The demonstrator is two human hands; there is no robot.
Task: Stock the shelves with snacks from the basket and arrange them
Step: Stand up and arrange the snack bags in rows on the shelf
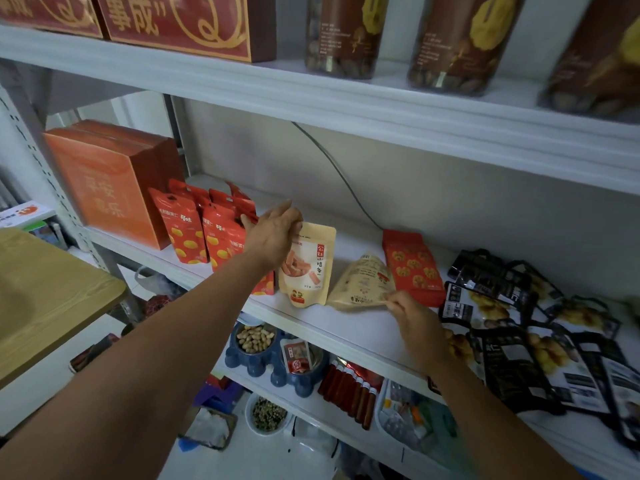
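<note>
On the middle white shelf [349, 327] a beige snack pouch [310, 268] stands upright. My left hand [273, 237] holds its top edge, fingers curled over it. Right of it a second beige pouch [362, 284] lies tilted on the shelf, and my right hand [414, 315] pinches its lower right corner. Several red pouches [194, 230] stand in rows to the left of the upright pouch. A flat red pack [412, 266] lies behind the tilted pouch. The basket is not in view.
An orange gift box [107, 181] stands at the shelf's left end. Several black snack bags [530, 337] lie scattered at the right. Jars [344, 32] and red boxes [180, 22] fill the shelf above. Below sit a blue nut dish [256, 344] and red tubes [349, 389]. A wooden tabletop [45, 299] is at left.
</note>
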